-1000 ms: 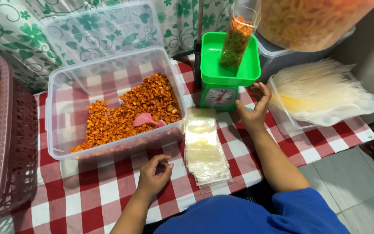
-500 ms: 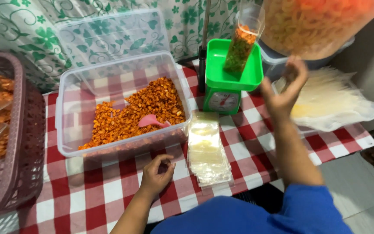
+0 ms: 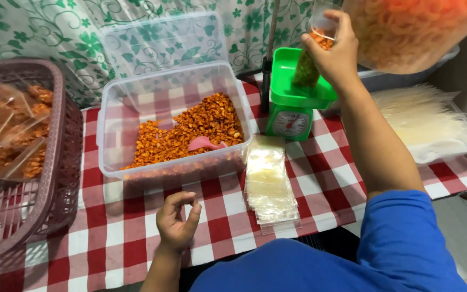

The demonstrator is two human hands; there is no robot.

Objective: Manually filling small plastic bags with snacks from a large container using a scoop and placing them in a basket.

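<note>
- Head view, hands: right hand (image 3: 335, 54) raised over the green kitchen scale (image 3: 297, 103), fingers closed around a narrow clear bag of orange snack pieces (image 3: 310, 64); the bag stands upright with its lower end on or just above the scale's green tray, contact cannot be told; left hand (image 3: 177, 220) rests low over the surface (image 3: 125, 238), fingers loosely curled, holding nothing.
- Head view, scale: green body with a round dial on its front face; it stands on the red-and-white checked cloth, just right of the clear plastic tub (image 3: 171, 127).
- Head view, tub: rectangular and open-topped, holding a heap of orange snack pieces (image 3: 190, 132) banked toward its right side; a pink scoop (image 3: 205, 143) lies on the heap; a clear lid (image 3: 160, 43) leans behind the tub against the green floral backdrop.
- Head view, bags: a stack of empty clear bags (image 3: 268, 184) lies flat in front of the scale, just beside the tub's right corner; a larger spread of clear bags (image 3: 433, 121) lies at the right edge of the surface.
- Head view, left edge: a dull pink woven basket (image 3: 55, 178) holds filled snack packets (image 3: 6, 130).
- Head view, top right: a large clear container of pale orange crackers (image 3: 406, 27), partly cut off by the frame.
</note>
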